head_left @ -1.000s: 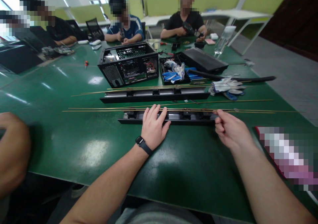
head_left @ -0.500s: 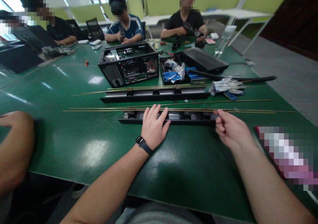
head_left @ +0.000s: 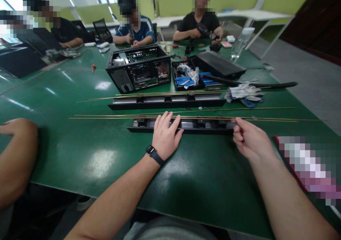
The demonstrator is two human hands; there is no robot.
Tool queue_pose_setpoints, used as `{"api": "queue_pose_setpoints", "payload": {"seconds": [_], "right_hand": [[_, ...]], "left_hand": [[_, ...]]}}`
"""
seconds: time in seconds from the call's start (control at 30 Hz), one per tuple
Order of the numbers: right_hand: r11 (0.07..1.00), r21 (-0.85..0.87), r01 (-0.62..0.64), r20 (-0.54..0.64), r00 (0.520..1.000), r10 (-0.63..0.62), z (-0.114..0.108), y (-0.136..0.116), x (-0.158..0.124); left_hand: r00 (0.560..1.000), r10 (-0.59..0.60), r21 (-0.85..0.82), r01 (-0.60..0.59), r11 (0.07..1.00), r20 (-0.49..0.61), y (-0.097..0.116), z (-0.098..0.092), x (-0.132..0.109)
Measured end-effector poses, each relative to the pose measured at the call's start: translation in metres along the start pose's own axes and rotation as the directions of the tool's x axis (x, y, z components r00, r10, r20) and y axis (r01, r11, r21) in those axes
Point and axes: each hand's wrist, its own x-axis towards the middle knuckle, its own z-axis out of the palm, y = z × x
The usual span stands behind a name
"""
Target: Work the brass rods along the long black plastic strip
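Spread flat, my left hand [head_left: 166, 135] rests on a long black channel-shaped rail [head_left: 207, 130] and across the thin brass rods that run along it. Thumb and index finger of my right hand [head_left: 252, 138] are pinched on a thin brass rod [head_left: 112, 118] at the rail's right end; its other fingers are curled. Several dark blocks [head_left: 200, 121] sit inside the rail. Behind lies a second black rail [head_left: 165, 105] with more brass rods above it. My left fingers hide part of the near rods.
Beyond the rails stand an opened computer case [head_left: 138, 71] and a black tray [head_left: 186, 87] with gloves. More gloves [head_left: 246, 92], a black strip [head_left: 277, 85] and a clear bottle [head_left: 241, 44] lie or stand rightward. Co-workers sit opposite; another person's arm [head_left: 18, 154] is at left.
My right hand has shifted slightly to the right, and the pinched rod appears to have slid a little that way. My left hand stays put on the rail.
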Motion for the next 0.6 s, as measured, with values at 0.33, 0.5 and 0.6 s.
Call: {"api": "queue_pose_setpoints", "payload": {"seconds": [0.33, 0.5, 0.6], "right_hand": [[1.0, -0.003, -0.024, 0.008, 1.0, 0.024, -0.003, 0.0, 0.002], [0.995, 0.095, 0.036, -0.171, 0.985, -0.019, -0.02, -0.008, 0.017], [0.993, 0.115, 0.042, -0.194, 0.981, -0.019, -0.031, -0.014, 0.025]], "left_hand": [[1.0, -0.011, -0.008, 0.011, 1.0, 0.015, 0.0, -0.001, 0.0], [1.0, -0.003, 0.005, 0.003, 1.0, 0.004, 0.0, 0.0, 0.0], [1.0, -0.007, 0.003, 0.007, 1.0, 0.013, 0.0, 0.0, 0.0]]}}
